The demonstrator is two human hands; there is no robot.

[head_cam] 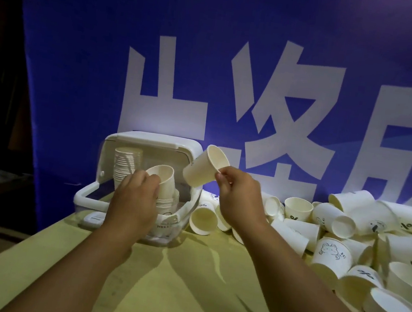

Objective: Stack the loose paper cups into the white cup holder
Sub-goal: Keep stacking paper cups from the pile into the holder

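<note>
I seem to be at an event or promotional stand. A huge blue banner [81, 62] with big white Chinese characters fills the whole backdrop behind my table [182, 295], which is draped in pale yellow cloth. Loose paper cups [332, 218] lie heaped on it. The room to the left is dark.

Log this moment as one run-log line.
left hand: grips top cup of front stack in holder | right hand: pinches tilted cup by rim, midair | loose cups: heaped on table, right
</note>
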